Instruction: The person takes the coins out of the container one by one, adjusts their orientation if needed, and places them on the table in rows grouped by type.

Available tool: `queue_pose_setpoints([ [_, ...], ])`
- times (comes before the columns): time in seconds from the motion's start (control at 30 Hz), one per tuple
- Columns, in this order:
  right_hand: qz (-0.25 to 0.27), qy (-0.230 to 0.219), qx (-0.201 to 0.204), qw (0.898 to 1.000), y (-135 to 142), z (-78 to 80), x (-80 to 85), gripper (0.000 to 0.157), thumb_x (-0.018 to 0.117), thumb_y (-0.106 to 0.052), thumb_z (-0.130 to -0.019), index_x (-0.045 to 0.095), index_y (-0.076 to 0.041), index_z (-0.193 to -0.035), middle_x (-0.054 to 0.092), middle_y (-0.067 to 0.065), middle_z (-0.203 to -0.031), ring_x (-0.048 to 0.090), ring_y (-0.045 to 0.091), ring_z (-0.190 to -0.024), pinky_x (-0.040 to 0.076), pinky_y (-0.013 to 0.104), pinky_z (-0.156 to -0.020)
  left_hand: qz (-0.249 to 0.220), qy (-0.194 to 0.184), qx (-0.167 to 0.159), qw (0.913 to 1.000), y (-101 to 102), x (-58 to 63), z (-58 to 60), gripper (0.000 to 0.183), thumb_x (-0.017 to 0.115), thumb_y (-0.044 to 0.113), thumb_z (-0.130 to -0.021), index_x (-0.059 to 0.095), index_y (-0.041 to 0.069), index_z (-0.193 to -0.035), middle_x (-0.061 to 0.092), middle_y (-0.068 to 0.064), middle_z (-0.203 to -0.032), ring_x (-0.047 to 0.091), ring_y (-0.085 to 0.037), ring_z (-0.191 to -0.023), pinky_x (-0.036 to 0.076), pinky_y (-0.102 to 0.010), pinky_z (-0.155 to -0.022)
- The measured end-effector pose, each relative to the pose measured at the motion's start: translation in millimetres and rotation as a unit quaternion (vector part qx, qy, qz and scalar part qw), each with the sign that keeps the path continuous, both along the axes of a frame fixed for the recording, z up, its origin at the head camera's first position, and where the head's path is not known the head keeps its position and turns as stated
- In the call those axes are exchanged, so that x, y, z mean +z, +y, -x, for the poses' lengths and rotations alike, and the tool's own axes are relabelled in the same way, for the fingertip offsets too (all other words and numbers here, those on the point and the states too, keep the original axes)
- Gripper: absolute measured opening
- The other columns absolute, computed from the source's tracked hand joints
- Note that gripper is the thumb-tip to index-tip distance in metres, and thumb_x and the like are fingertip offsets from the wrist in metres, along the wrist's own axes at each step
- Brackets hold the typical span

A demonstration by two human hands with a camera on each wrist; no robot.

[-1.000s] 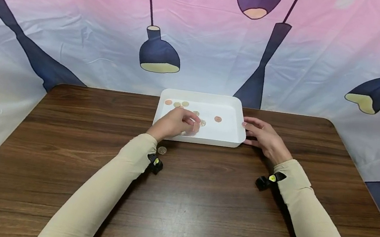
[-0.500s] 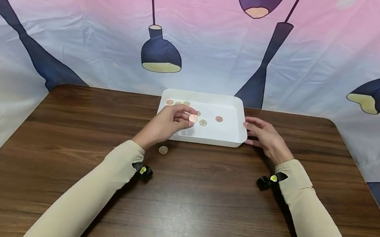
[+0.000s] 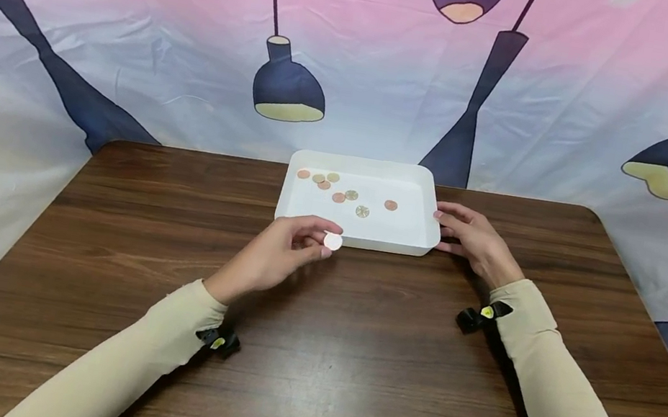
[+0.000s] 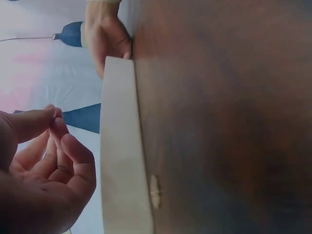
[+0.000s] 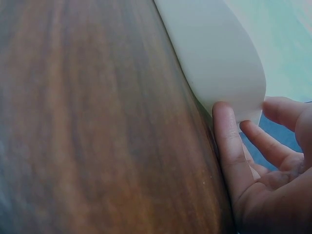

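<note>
The left hand pinches 1 shiny coin by its edge, just in front of the shallow white tray's near wall; so slight a grip could slip and send it rolling over the wood-grain table. The right hand rests extended fingers against the tray's right end; too hard a push might slide it, shifting the 8 coins inside. Beside the near wall, 1 stray coin could get knocked.
</note>
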State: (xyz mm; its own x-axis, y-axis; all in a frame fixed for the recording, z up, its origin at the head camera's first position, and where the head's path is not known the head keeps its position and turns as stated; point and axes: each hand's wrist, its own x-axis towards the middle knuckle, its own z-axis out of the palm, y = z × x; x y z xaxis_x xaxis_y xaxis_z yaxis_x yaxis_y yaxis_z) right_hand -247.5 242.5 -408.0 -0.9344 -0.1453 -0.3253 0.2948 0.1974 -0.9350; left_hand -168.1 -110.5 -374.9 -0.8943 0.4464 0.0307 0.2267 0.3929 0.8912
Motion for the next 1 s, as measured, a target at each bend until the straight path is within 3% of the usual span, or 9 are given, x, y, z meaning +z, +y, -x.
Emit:
queue_pose_setpoints([
  [0.13,0.001,0.002,0.000,1.000,0,0.9,2.1,0.061,0.059,-0.030,-0.110,0.039,-0.008,-0.163,0.057,0.004,-0.128,0.067,0.008,-0.097,0.061,0.025,-0.084,0.014,-0.011,-0.015,0.9997,-10,-6.3,-8.8,0.032,0.071,0.004,-0.101,0.070,0.003,-0.133,0.075,-0.010,-0.103,0.066,-0.030,-0.087,0.050,-0.023,-0.066],
  [0.43,0.003,-0.001,-0.003,1.000,0,0.6,1.5,0.061,0.061,-0.030,-0.109,0.039,-0.007,-0.162,0.060,0.000,-0.122,0.068,0.007,-0.096,0.061,0.025,-0.083,0.070,-0.003,-0.032,0.9971,-29,-18.6,-17.2,0.025,0.067,0.001,-0.102,0.073,0.001,-0.126,0.075,-0.007,-0.101,0.065,-0.014,-0.089,0.052,-0.028,-0.082],
  [0.83,0.000,0.004,0.004,1.000,-1,-1.2,0.3,0.061,0.060,-0.030,-0.109,0.040,-0.007,-0.162,0.059,0.002,-0.124,0.067,0.007,-0.096,0.061,0.024,-0.083,0.138,0.002,-0.015,0.9904,-48,-19.1,-17.0,0.025,0.067,0.012,-0.105,0.073,0.004,-0.128,0.075,-0.005,-0.108,0.066,-0.017,-0.099,0.052,-0.038,-0.092],
  [1.0,0.004,0.005,0.007,1.000,0,-0.8,-0.6,0.061,0.060,-0.029,-0.109,0.040,-0.007,-0.162,0.060,0.000,-0.121,0.068,0.008,-0.097,0.061,0.025,-0.084,0.155,0.001,-0.028,0.9876,-51,-17.1,-18.9,0.026,0.068,0.018,-0.105,0.073,0.004,-0.126,0.075,-0.002,-0.105,0.067,-0.014,-0.096,0.053,-0.037,-0.092],
])
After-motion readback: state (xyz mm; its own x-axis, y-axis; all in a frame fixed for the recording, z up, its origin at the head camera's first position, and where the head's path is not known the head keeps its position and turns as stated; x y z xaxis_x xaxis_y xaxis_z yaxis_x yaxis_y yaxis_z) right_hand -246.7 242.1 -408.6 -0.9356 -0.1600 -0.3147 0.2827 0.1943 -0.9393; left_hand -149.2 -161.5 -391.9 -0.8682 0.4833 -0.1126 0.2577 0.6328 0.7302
